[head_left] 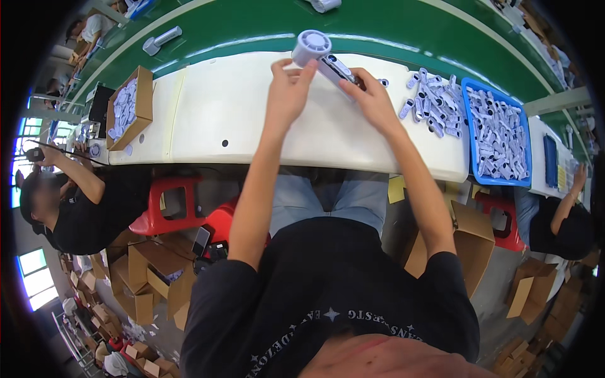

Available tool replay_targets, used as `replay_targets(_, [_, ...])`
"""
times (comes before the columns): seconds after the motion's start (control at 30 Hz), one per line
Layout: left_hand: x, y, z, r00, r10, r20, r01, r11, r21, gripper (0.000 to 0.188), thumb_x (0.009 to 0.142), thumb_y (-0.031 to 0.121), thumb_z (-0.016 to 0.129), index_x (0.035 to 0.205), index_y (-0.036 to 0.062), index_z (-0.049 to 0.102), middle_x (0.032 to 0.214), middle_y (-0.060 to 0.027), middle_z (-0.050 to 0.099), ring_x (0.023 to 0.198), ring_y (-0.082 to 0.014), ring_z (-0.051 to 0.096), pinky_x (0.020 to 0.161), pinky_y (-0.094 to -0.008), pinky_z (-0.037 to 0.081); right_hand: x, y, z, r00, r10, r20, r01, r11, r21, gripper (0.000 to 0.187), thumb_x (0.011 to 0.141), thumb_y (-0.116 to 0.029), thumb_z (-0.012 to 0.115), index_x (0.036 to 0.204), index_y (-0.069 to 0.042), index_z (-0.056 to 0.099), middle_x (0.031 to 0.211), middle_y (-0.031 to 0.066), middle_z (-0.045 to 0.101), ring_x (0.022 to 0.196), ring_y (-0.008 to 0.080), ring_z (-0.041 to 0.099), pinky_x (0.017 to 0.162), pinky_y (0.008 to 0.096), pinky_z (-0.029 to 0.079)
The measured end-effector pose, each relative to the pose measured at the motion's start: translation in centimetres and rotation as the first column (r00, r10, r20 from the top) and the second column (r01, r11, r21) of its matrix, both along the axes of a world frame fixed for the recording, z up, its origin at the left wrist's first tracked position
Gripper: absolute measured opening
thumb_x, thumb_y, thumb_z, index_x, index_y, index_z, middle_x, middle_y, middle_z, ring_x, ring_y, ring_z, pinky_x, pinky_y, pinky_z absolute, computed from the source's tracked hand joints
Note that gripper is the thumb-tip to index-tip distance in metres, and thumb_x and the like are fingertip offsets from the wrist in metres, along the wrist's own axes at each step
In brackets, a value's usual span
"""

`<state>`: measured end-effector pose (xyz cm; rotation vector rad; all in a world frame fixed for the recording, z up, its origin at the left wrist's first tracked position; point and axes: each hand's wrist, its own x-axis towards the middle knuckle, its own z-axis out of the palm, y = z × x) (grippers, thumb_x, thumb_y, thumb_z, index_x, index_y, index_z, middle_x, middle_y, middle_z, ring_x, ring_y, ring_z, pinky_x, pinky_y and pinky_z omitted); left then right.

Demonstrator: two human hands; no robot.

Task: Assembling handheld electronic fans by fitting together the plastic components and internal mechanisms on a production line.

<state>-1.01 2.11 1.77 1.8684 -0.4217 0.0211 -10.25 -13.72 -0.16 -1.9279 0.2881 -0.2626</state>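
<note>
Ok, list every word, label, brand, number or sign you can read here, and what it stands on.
Black shirt: pale lettering with star shapes; printed words aren't copied here.
White handheld fan: no text legible.
Small parts in the blue tray: too small to read.

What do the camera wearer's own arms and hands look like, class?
The left hand and right hand are ungloved, and no watch or bracelet shows at either wrist. Both forearms are uncovered. A short, dark fabric left sleeve and matching right sleeve cover the upper arms.
</note>
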Motion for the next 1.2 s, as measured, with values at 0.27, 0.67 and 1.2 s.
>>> replay_targets(0.27, [-2.4,-1.4,-0.3,0.920,-0.251,-0.300,0.158,0.940,-0.301,0.054,0.084,0.037,0.069,0.111,-0.0069,0.052,0.093,-0.0172,0.066,0.081,-0.0176,0.064,0.071,-0.0301,0.051,-1.4,5.2,0.8,0.962,-0.022,0.270,-0.089,0.916,0.391,0.036,0.091,-0.016,0.062,0.123,-0.001,0.051,0.103,0.0063,0.059,0.092,0.0137,0.056,0.077,0.0244,0.045])
replay_targets(0.67, [-3.3,1.3,2.1,0.897,-0.421,0.134,0.377,0.887,0.266,0.048,0.079,0.019,0.071,0.116,-0.0005,0.048,0.088,-0.0145,0.063,0.078,-0.0264,0.062,0.071,-0.0326,0.050,-3.8,1.2,4.3,0.813,-0.087,0.575,0.335,0.878,-0.341,0.052,0.083,-0.013,0.070,0.130,-0.006,0.048,0.125,0.0125,0.052,0.116,0.0263,0.050,0.099,0.0366,0.041])
replay_targets(1.2, [-4.0,4.4,-3.0,0.756,-0.436,0.489,0.141,0.837,0.529,0.044,0.076,0.026,0.072,0.110,0.0026,0.059,0.104,-0.0110,0.061,0.095,-0.0277,0.059,0.083,-0.0367,0.046,-1.1,-0.6,1.9,0.892,0.446,0.075,-0.182,0.506,-0.843,0.040,0.082,-0.017,0.067,0.120,-0.010,0.058,0.121,0.0068,0.058,0.121,0.0272,0.048,0.111,0.0422,0.030])
